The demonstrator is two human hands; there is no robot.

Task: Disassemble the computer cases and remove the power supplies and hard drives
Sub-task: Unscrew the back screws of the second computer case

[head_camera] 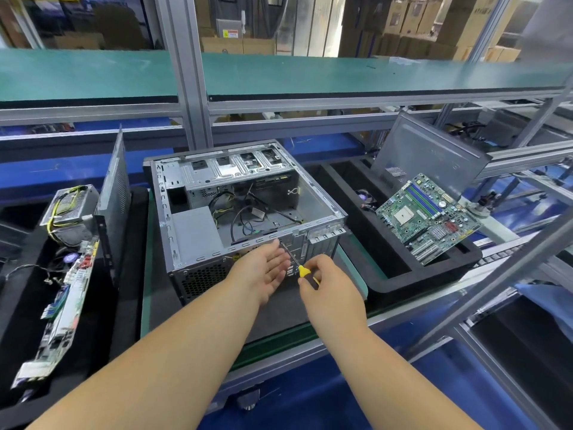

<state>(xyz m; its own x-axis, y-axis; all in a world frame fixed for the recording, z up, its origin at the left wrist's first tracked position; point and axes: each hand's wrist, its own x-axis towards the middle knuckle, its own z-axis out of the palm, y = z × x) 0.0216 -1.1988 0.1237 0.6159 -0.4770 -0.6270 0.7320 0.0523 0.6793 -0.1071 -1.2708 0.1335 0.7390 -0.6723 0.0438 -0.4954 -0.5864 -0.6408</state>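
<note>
An open grey computer case (322, 209) lies on its side in the middle of the bench, loose cables inside and a grey power supply (195, 232) in its near left corner. My right hand (328, 287) grips a yellow-handled screwdriver (299, 270), its shaft angled up to the case's rear panel just below the top rail. My left hand (263, 271) is held flat and open, palm up, right beside the shaft and under the tip. The tip itself is too small to make out.
A black tray on the left (18, 305) holds a removed power supply (69, 209), a motherboard (66, 302) and an upright side panel (114, 187). A black tray on the right (400, 274) carries a green motherboard (429, 217) and a leaning side panel (424, 156). Aluminium frame posts (189, 72) stand behind.
</note>
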